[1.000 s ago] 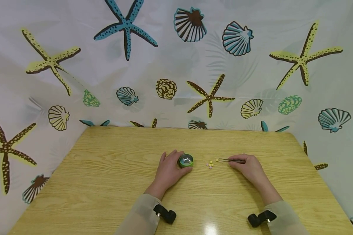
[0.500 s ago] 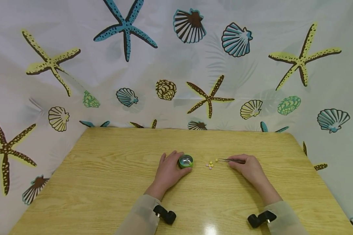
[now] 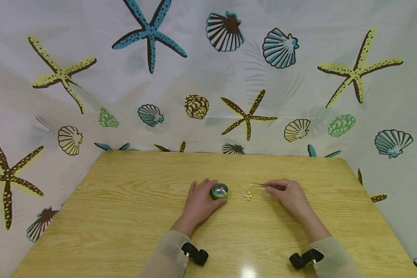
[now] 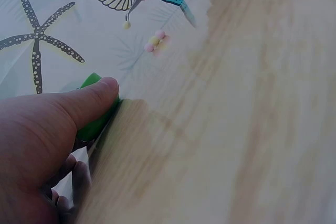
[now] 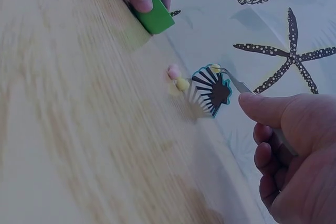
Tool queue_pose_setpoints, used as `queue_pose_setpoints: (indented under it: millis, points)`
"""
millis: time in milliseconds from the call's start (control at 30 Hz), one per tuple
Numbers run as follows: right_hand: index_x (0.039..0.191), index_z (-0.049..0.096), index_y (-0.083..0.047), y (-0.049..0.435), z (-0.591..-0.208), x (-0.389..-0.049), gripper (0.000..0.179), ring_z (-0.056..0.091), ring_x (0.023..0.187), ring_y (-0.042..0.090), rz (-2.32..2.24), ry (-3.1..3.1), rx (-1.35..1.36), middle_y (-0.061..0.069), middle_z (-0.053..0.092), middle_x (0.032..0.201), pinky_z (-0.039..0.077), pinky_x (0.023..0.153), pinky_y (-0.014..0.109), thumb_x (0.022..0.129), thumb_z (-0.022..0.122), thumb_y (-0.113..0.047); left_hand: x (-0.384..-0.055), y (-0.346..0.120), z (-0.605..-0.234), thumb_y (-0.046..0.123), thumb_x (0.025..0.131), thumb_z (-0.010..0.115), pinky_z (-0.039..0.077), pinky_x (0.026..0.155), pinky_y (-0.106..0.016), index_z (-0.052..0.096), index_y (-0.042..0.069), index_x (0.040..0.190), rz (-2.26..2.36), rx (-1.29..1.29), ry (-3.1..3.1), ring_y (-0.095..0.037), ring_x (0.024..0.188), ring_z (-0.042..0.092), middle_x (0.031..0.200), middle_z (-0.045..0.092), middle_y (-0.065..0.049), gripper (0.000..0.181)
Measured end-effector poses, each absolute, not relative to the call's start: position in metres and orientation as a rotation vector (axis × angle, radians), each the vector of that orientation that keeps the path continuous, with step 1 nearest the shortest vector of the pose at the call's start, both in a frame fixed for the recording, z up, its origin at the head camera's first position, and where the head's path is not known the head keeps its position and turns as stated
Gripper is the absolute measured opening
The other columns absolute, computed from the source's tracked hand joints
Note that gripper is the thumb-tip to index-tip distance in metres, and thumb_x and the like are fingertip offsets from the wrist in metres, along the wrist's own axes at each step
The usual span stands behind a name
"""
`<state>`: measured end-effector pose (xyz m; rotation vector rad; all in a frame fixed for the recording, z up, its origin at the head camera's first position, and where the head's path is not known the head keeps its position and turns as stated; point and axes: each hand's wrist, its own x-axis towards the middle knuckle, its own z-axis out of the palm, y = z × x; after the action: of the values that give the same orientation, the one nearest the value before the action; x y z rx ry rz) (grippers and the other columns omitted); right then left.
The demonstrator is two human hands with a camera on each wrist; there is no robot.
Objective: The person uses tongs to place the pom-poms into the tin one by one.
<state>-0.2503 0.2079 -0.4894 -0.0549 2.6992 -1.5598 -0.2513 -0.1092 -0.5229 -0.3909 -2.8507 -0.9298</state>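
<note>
My left hand [image 3: 201,200] grips a small round green tin [image 3: 220,190] that stands on the table, its thumb along the near side. The tin's top is uncovered and shows a shiny metal inside with a small yellowish bit in it. In my right hand [image 3: 292,197] a pair of metal tweezers [image 3: 269,186] is pinched, pointing left. A small yellow ball [image 5: 215,68] sits at the tweezers' tips, raised off the table. Between the two hands lies a little cluster of yellow and pink balls [image 3: 248,196].
The wooden table [image 3: 142,185] reaches back to a white curtain [image 3: 180,65] printed with starfish and shells. Black camera mounts sit on both sleeves.
My right hand has moved a little left and up with the tweezers, lifting the yellow ball away from beside the cluster. My left hand stays on the tin.
</note>
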Motion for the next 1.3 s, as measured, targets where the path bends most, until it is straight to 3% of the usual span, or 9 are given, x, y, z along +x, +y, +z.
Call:
queue_pose_setpoints:
  millis: [400,867,1133,1300]
  points:
    - [0.124,0.086,-0.011,0.176,-0.479,-0.255,0.022,0.069,0.114,0.028,-1.570,2.703,-0.251,0.008,0.077,0.121,0.058,0.089,0.036,0.105,0.080,-0.022,-0.251,-0.110,-0.524,0.041,0.096,0.090,0.016,0.134,-0.062,0.064,0.003,0.152,-0.936,-0.398,-2.846,-0.038,0.155,0.047,0.154,0.064,-0.018,0.072]
    - [0.116,0.088,-0.012,0.136,-0.475,-0.256,0.015,0.069,0.103,0.021,-1.543,2.712,-0.328,0.003,0.077,0.109,0.057,0.089,0.038,0.103,0.081,-0.018,-0.250,-0.109,-0.522,0.043,0.097,0.088,0.014,0.135,-0.061,0.064,0.004,0.152,-0.937,-0.390,-2.854,-0.037,0.157,0.046,0.155,0.063,-0.017,0.072]
    - [0.117,0.087,-0.011,0.127,-0.479,-0.255,0.016,0.067,0.087,0.019,-1.619,2.618,-0.318,0.004,0.074,0.106,0.058,0.068,0.028,0.103,0.082,-0.015,-0.250,-0.110,-0.521,0.042,0.097,0.088,0.015,0.134,-0.063,0.064,0.004,0.152,-0.933,-0.407,-2.843,-0.038,0.156,0.046,0.154,0.064,-0.017,0.071]
    - [0.116,0.087,-0.015,0.124,-0.481,-0.255,0.015,0.067,0.084,0.020,-1.626,2.595,-0.279,0.002,0.073,0.106,0.058,0.066,0.030,0.103,0.083,-0.017,-0.249,-0.111,-0.521,0.043,0.096,0.089,0.015,0.134,-0.064,0.064,0.003,0.151,-0.932,-0.406,-2.843,-0.038,0.156,0.046,0.154,0.064,-0.018,0.072]
